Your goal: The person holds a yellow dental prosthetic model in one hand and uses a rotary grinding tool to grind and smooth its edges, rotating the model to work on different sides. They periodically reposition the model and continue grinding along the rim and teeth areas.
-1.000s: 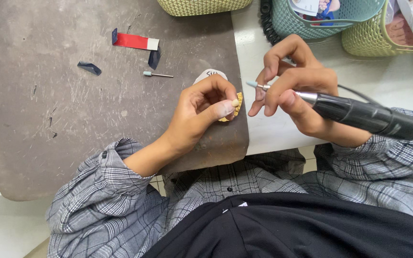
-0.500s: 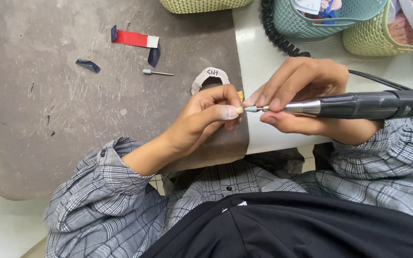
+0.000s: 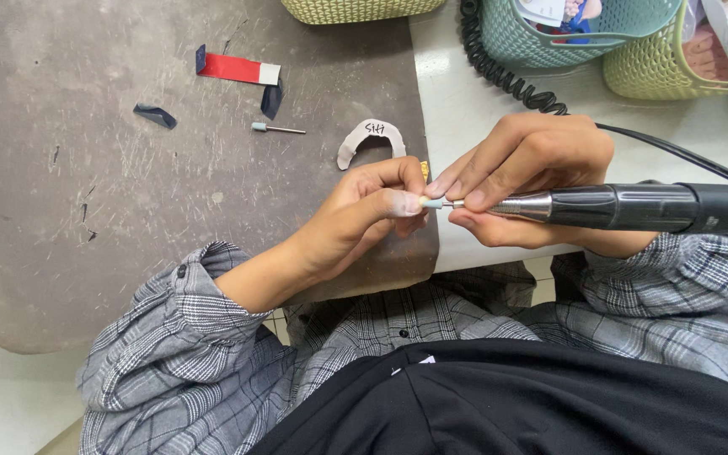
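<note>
- Fingers of the left hand (image 3: 364,215) pinch a small yellowish piece (image 3: 424,171), mostly hidden, over the near edge of the grey mat (image 3: 128,211).
- At 3 o'clock from it, the right hand (image 3: 524,181) grips a black and silver rotary tool (image 3: 634,207), its pale tip touching the left fingertips.
- At 12 o'clock of the left hand, a white arch-shaped cast (image 3: 370,137) lies on the mat.
- At 11 o'clock, a loose bur (image 3: 275,129) and a red strip (image 3: 236,69) lie on it.
- At 1 o'clock, a coiled cord (image 3: 507,76) crosses the worktop (image 3: 465,118) beside a teal basket (image 3: 583,38).
</note>
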